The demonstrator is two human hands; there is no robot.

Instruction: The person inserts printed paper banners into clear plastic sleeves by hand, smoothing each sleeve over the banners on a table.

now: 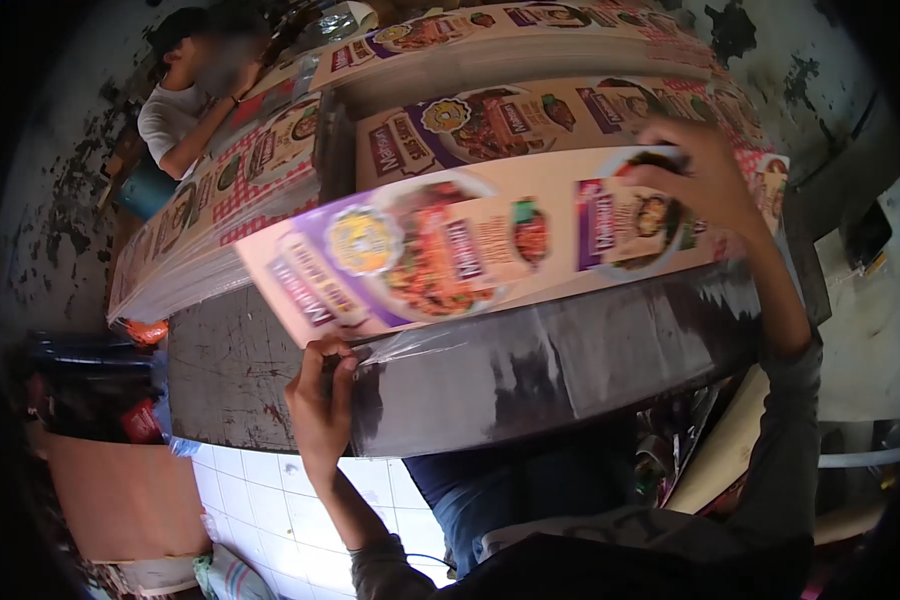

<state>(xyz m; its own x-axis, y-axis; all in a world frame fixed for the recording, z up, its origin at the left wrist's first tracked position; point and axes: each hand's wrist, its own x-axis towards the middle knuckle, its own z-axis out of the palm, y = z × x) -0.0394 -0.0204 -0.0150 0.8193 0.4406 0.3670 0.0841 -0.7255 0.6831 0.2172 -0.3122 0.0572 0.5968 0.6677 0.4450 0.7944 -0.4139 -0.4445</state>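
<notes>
A long printed cardboard sheet [545,240] with food pictures is tilted in front of me. My right hand [705,180] grips its upper edge toward the right end, fingers curled over the print. At its lower left corner, my left hand [322,395] is closed, thumb and finger pinched together. The sheet's corner and the edge of a shiny plastic film [460,385] meet there, and I cannot tell whether the pinch takes in both. The film lies along the near side of the table. Behind the sheet is a stack of similar printed sheets [520,125].
More stacks of printed sheets stand at the left [195,215] and the back [510,50]. The scratched dark tabletop [235,365] shows at the left. Across the table sits another person [185,105]. A brown carton [125,495] stands on the tiled floor [260,500].
</notes>
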